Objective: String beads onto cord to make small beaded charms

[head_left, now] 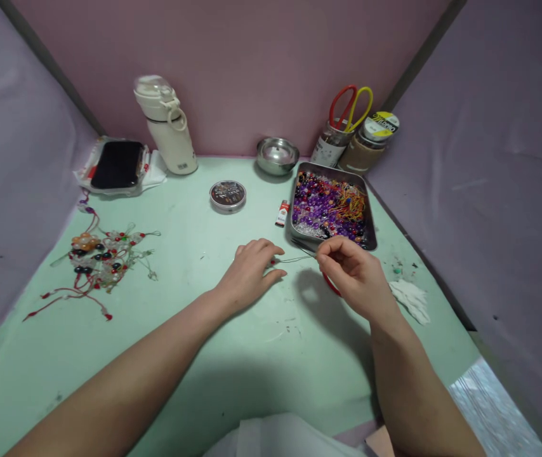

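Over the middle of the counter [223,279], the thumb and forefinger of the right hand [350,273] are pinched together on a thin cord [294,259]. The left hand [254,270] rests palm down, its thumb and forefinger a little apart; between them, close to the forefinger, sits a small red bead [272,261] at the cord's other end. The cord runs across the gap between the hands.

At the right hand are scissors [332,285], a red handle showing below it and the blades pointing toward the tray [372,244]; whether the hand holds them, I cannot tell. The tray, just beyond, holds purple, clear, dark and red beads [316,206] and a tangle of yellow and orange thread [351,204].

A lighter [282,214] lies just left of the tray, and a round case [228,195] farther left. Behind them stand a metal bowl [277,156], a cup [330,147] with red and yellow handles upright in it, and a lidded jar [363,149]. A crumpled white cloth [411,301] lies right of the right hand.

Well left are strung bead pieces [102,257], a phone [117,165] on a packet [94,188], and a cream bottle [171,136].
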